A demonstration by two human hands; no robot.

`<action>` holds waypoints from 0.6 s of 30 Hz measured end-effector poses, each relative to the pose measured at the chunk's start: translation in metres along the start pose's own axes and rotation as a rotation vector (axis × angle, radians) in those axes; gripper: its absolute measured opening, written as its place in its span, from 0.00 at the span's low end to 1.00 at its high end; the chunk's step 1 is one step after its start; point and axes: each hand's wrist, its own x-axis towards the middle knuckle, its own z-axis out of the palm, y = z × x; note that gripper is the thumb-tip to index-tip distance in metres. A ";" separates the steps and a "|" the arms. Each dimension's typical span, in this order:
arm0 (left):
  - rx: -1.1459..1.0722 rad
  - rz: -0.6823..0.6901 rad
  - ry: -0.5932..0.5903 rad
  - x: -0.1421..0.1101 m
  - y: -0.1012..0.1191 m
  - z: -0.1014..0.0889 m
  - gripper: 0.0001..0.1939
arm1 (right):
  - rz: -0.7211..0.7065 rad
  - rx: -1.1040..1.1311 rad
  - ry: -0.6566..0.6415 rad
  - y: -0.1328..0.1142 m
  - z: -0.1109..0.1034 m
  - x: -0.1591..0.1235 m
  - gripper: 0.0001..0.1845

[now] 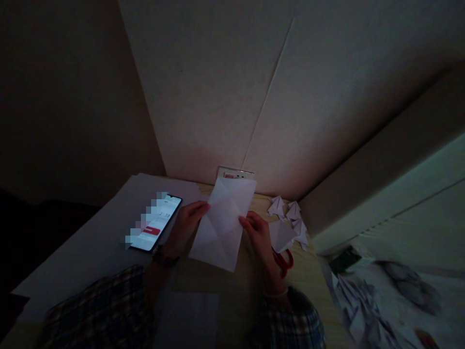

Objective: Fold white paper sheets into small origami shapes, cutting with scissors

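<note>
Two plaid sleeves (292, 320) up close, then both hands, fingers curled in and pinching: left hand (187, 220) has the left edge of a creased white sheet (223, 223) between thumb and fingers, right hand (257, 232) has the right edge the same way, thumb on top. So the sheet sits right between them, touching both, sticking out past the fingertips at either end. Counting stuff, nearest first: one pale sheet (187, 317) on the table between the forearms, a heap of folded paper (363, 310) off to the right (too jumbled to count), one pair of red-handled scissors (284, 261) just beside the right wrist, one lit phone (156, 230) lying on white paper (98, 242) by the left hand, at least three folded paper pieces (293, 211) bunched further back, and one outlet plate (236, 173) on the wall, partly hidden.
</note>
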 end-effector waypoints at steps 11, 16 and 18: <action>-0.246 -0.237 -0.179 0.003 -0.007 -0.005 0.18 | -0.012 -0.063 -0.026 0.003 -0.001 0.000 0.11; -0.147 -0.215 -0.049 0.002 0.000 -0.005 0.20 | 0.018 -0.058 -0.086 0.004 0.000 0.001 0.08; -0.133 -0.206 -0.009 0.001 0.002 -0.004 0.21 | 0.007 -0.058 -0.083 0.004 0.001 0.001 0.09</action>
